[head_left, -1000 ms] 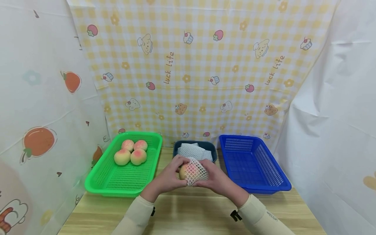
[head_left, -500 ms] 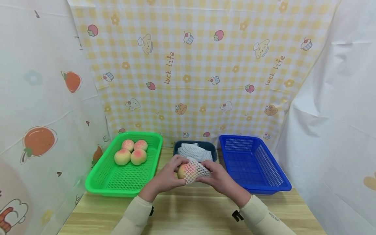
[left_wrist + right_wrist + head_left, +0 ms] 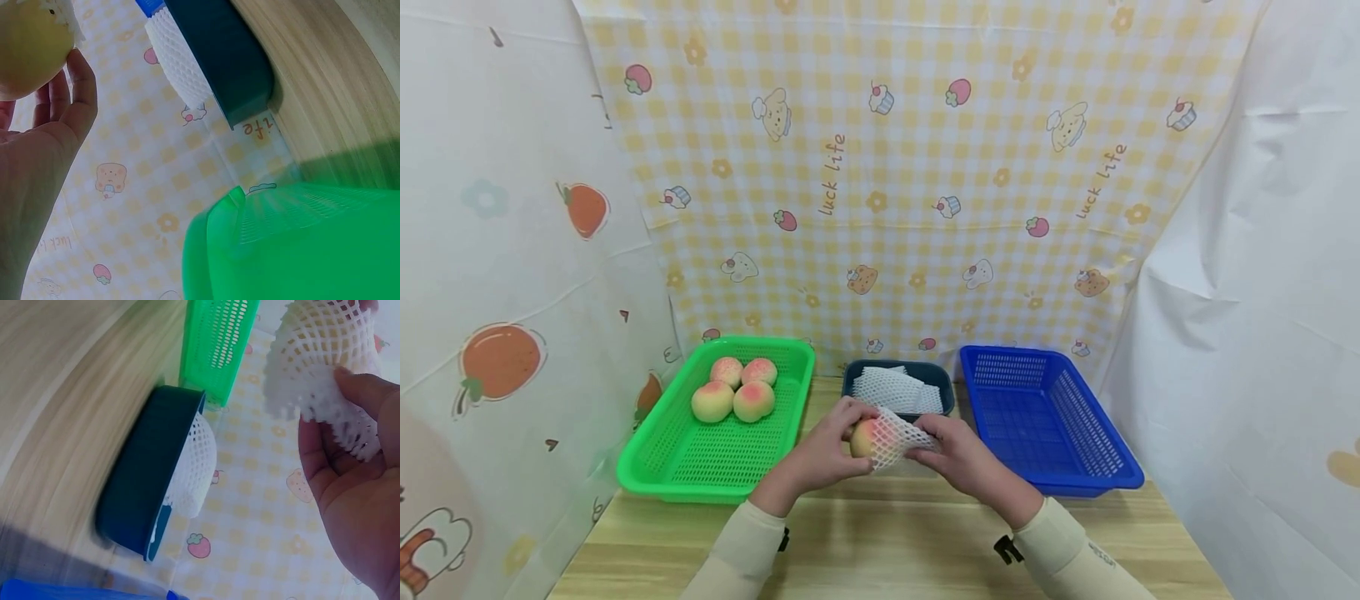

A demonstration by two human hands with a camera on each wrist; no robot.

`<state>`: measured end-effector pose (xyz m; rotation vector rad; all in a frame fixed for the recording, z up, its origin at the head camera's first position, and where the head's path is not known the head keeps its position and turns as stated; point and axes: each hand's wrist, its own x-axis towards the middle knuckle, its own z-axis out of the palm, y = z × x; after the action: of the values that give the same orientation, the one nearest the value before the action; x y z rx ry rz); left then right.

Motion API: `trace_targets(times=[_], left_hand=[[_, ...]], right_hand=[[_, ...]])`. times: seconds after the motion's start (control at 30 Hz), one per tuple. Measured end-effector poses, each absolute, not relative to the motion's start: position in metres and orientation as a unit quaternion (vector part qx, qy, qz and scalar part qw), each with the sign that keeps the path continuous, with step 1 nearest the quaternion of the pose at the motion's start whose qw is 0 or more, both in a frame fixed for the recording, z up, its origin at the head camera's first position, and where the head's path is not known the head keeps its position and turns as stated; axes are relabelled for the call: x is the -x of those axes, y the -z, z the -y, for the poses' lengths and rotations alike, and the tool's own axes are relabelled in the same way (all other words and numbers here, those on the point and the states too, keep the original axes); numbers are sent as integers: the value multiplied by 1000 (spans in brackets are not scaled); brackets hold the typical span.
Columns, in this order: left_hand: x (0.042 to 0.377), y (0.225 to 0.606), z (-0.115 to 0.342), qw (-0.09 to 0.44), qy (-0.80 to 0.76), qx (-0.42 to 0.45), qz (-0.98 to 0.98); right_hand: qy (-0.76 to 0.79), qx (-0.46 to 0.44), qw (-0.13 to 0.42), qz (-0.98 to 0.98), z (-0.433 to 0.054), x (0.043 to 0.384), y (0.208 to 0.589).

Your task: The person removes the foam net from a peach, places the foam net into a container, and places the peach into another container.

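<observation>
A yellow and pink peach (image 3: 863, 439) is held up over the table's middle, its right side covered by a white foam net sleeve (image 3: 891, 439). My left hand (image 3: 820, 454) grips the peach from the left, fingers above and thumb below, at the edge of the net. Its bare yellow side fills the corner of the left wrist view. My right hand (image 3: 958, 457) pinches the loose right end of the net between thumb and fingers. In the right wrist view the thumb presses on the stretched foam net (image 3: 319, 356).
A green basket (image 3: 715, 479) with several peaches (image 3: 754, 401) stands on the left. Behind the hands is a dark teal bin (image 3: 949, 392) holding more white foam nets (image 3: 887, 387). A blue basket (image 3: 1015, 433) stands on the right. A checked cloth (image 3: 880, 242) hangs behind.
My right hand has drawn the net's end out to the right, so it narrows into a tail. The peach has shifted slightly left with my left hand, and more of its bare side shows.
</observation>
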<state>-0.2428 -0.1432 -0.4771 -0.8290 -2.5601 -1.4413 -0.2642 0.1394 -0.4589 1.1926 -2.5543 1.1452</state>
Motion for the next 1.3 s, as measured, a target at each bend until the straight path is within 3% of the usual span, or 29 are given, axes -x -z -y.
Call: trace_targets(times=[0.27,0.43,0.7,0.97,1.3], left_hand=[[242,479,144,36,482,272,832],[242,479,145,35,476,268,837],[242,477,150,41,484,257,836],[243,479,152,40,489,265,830],[244,480,151,41,487,267,831]], right_hand=[[-328,-352,-3,877,-140,267,461],[-287,-372,0,883,-140,270,462],[-190,-381,102,899,-137,292,461],[-171,-337,119,918,-133,315,461],[-152,-269,280,909,-115,349,452]])
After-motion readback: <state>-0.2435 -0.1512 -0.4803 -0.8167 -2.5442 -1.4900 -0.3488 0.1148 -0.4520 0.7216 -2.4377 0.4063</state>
